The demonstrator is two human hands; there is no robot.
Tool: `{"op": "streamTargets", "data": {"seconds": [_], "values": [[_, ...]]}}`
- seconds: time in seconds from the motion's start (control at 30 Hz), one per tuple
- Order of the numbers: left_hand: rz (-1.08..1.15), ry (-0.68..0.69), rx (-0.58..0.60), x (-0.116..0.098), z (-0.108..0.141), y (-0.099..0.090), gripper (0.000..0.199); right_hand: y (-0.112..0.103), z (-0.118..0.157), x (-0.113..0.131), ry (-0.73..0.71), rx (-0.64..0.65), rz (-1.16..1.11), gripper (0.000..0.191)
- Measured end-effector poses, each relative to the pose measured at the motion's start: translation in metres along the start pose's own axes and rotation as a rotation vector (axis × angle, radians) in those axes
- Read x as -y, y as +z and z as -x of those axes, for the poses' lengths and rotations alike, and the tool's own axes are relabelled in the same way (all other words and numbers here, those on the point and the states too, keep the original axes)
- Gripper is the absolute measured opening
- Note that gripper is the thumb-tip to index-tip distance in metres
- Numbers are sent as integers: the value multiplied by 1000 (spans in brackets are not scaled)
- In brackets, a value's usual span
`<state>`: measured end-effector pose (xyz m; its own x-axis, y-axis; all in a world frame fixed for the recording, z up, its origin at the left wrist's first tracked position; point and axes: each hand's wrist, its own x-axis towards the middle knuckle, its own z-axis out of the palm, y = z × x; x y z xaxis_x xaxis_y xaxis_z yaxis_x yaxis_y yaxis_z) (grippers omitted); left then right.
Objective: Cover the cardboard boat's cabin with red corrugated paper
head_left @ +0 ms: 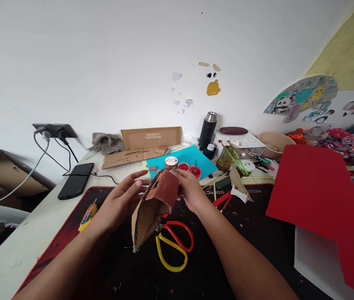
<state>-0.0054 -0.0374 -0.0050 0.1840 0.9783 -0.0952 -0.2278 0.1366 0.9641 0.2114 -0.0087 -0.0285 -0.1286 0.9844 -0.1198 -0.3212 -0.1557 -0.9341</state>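
A folded cardboard piece (166,187), painted reddish brown on part of its outside, is held up above the black mat. My right hand (191,188) grips its right edge, fingers partly hidden behind it. On the other side my left hand (126,199) has its fingers spread beside the cardboard's left face; whether they touch it is unclear. Scissors with red and yellow handles (173,246) lie on the mat just below. Behind the cardboard stand a white-lidded jar (171,161) and two open pots of red paint (194,171) on a blue sheet (206,164).
A glue tube (88,216) and a phone (76,181) lie at left. Behind are cardboard pieces (151,136) and a black flask (208,130). Brushes stand in a jar (224,160); a large red sheet (317,187) rises at right.
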Motion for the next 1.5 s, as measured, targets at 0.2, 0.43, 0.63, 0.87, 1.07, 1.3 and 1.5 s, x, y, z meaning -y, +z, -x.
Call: {"op": "streamTargets", "data": {"seconds": [0.2,0.43,0.63,0.87,1.07,1.3,1.5], "values": [[263,-369,275,2,6,6,55,0,2,-4,18,30,65,46],[310,-442,353,8,2,4,49,2,2,-8,19,43,127,47],[412,-404,170,-5,-10,-20,38,-3,2,-3,-39,91,290,39],[547,-136,-277,-24,-27,-23,37,0,17,11,-134,152,1222,13],[588,-132,-241,-21,-28,-15,40,1,27,8,-68,282,1539,40],[563,-157,-260,-18,-28,-12,41,1,26,4,-19,310,1529,33],[578,-191,-250,-12,-30,-12,41,-3,25,0,-44,303,1426,29]]}}
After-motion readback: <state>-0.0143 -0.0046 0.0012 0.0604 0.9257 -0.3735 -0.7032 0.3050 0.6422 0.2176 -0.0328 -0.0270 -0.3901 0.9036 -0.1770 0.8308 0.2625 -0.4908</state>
